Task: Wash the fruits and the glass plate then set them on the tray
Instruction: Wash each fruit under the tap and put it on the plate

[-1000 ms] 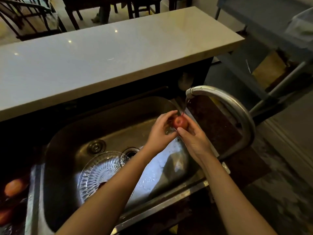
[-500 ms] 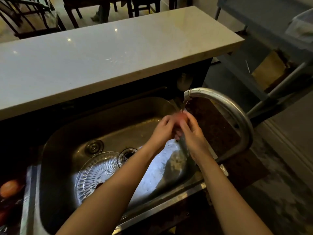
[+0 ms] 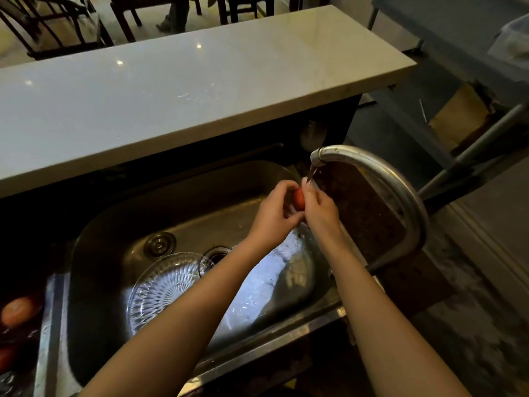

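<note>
Under the spout: a small red fruit (image 3: 299, 199) sits in the thin stream from the faucet (image 3: 386, 179), over the far right corner of the sink (image 3: 120, 224).
Left hand (image 3: 274, 216): grip curled round the fruit's left side.
Right hand (image 3: 320, 213): grip closed on its right side, fingertips in the water.
Glass plate (image 3: 166, 285): on the sink floor beside the drain, toward the front edge.
Other fruit (image 3: 17, 310): past the sink's left rim, in shadow.
Doing it well: roll the fruit between both palms so every face meets the stream. Hold it lightly but surely, as wet skin likely slips.
</note>
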The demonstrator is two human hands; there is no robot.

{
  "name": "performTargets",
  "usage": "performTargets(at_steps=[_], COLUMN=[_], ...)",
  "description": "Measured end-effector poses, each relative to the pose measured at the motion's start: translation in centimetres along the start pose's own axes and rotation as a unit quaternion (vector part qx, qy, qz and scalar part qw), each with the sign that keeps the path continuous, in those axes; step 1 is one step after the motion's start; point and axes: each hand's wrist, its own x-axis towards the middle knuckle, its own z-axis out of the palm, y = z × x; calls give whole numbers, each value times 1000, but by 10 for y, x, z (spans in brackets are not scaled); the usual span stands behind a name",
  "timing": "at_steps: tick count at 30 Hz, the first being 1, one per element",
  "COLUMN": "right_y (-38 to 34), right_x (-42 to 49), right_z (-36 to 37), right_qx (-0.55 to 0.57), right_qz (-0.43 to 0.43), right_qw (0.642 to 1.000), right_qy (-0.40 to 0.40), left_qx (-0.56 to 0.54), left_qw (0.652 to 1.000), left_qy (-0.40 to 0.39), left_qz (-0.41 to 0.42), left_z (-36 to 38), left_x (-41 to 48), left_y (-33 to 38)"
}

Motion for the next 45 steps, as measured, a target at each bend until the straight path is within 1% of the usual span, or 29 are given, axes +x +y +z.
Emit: performTargets(at_steps=[2,4,5,7,9,11,12,13,14,16,17,18,20,22,26,30,33,35,37,39,41,43,45], right_y=[-3,-8,-8,-9,-10,-10,-10,-9,-7,-5,-6,-6,-5,-3,-1,-1,0,4,11,17,21,24,30], right_x=[6,10,11,12,12,12,11,9,7,1,-3,-5,-9,-13,-22,-26,-28,-29,-30,-33,-37,-41,-43], right_z=[1,4,5,9,13,12,10,8,5,0,-2,-3,-6,-9,-16,-18,-20,-20,-17,-11,-6,-1,5], right_qx=[-4,4,31,128,212,242,242,219,189,137,120,112,82,31,-27,-64,-123,-194,-277,-326,-332,-318,-317], right_qz=[21,73,110,167,182,151,122,88,52,-6,-28,-46,-73,-92,-117,-93,-62,-58,-71,-84,-93,-104,-106], right_qw=[1000,997,993,977,960,958,962,970,978,988,990,990,990,992,992,993,988,974,950,931,928,931,931], right_qy=[1,15,13,-1,-10,-20,-37,-58,-74,-77,-75,-76,-83,-75,-38,-44,-75,-99,-127,-141,-140,-145,-145], left_qx=[-6,-6,6,39,55,9,-46,-111,-174,-278,-317,-350,-393,-401,-392,-347,-271,-203,-130,-74,-57,-69,-47], left_qw=[1000,999,998,997,996,998,998,993,983,948,928,911,888,885,892,914,938,948,954,961,962,960,961], left_qy=[25,47,54,60,52,42,32,25,27,52,50,30,-17,-33,-33,-27,-37,-62,-79,-81,-75,-73,-65], left_qz=[-2,1,11,37,55,41,16,-15,-53,-144,-186,-216,-237,-233,-224,-209,-212,-236,-257,-255,-255,-261,-265], left_z=[-2,-3,-5,-8,-11,-13,-14,-14,-13,-9,-9,-7,-5,-3,-3,-3,-7,-12,-13,-13,-14,-16,-19], left_x=[-1,0,1,3,5,5,4,4,3,4,6,8,9,9,7,2,-2,-5,-9,-15,-22,-29,-36], left_y=[-1,-3,-4,-5,-7,-8,-8,-6,-5,-3,-2,0,4,6,8,6,-1,-5,-10,-13,-15,-17,-25])
